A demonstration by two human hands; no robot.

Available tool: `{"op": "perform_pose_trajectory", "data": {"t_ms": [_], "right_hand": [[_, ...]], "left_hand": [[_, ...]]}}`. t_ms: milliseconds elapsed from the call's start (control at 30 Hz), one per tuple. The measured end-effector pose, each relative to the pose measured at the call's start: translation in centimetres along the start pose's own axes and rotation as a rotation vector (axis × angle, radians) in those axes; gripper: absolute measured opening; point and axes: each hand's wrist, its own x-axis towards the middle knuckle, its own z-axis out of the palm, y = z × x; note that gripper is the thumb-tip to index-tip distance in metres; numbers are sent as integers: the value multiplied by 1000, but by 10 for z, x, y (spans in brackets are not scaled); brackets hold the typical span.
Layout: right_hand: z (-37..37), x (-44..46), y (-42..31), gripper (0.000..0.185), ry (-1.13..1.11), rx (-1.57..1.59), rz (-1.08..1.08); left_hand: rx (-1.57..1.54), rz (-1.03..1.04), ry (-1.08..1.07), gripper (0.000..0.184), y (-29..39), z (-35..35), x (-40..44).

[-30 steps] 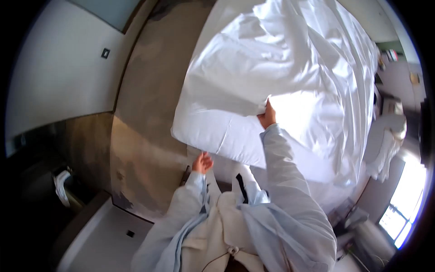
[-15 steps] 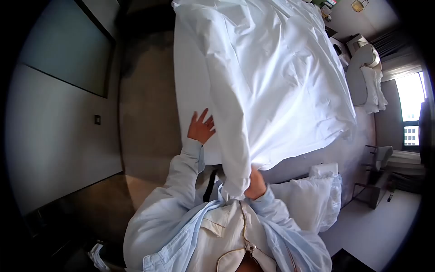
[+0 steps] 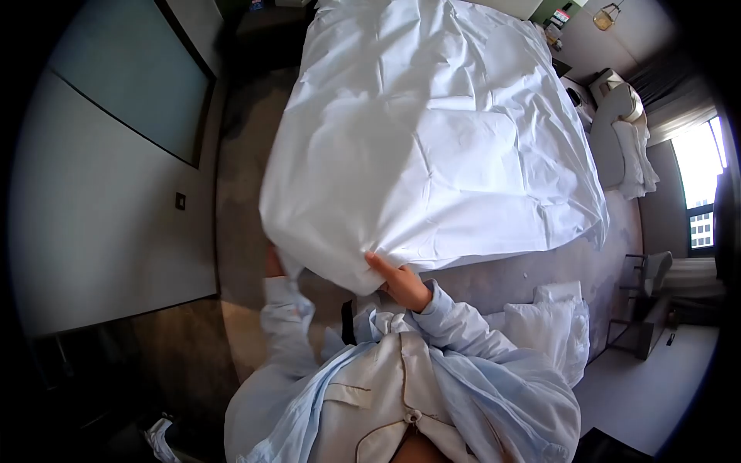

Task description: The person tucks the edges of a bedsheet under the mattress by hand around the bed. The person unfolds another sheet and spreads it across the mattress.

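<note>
A white bed sheet (image 3: 370,147) covers the bed, wrinkled all over, its near edge hanging toward me. My right hand (image 3: 401,284) grips that edge near the middle, thumb on top and the other fingers beneath the cloth. At the near left corner, my left hand (image 3: 274,262) is mostly hidden by the sheet. Only a blurred bit near the wrist shows there, so its fingers cannot be made out.
White bedding (image 3: 540,328) lies folded at my right. Along the left runs a wall with a switch (image 3: 180,201). A chair (image 3: 654,270) and a sofa (image 3: 614,135) with white bedding stand on the window side. Carpet (image 3: 251,154) borders the bed.
The sheet's left part, earlier bunched back toward the middle, now spreads over the bed's left side. My left hand went left and under the sheet; my right hand moved left and forward with the edge.
</note>
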Motion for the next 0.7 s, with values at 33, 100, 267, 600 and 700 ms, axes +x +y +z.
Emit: {"op": "perform_pose_trajectory", "data": {"t_ms": [33,100,267,600,700], "right_hand": [[3,3,2,43,-8,38,3],[-6,11,30,43,-77,-75,-43],[-21,36,73,34,28,705,307],[-82,70,134,20,275,1029,165],[-95,48,94,31,744,632,-145]], "left_hand": [[-211,-17,84,53,28,-8,-7],[-35,-18,235,53,78,-21,-37],[100,171,387,44,47,-99,-67],[213,106,250,42,98,-8,-50],[203,32,235,44,106,-9,-34]]}}
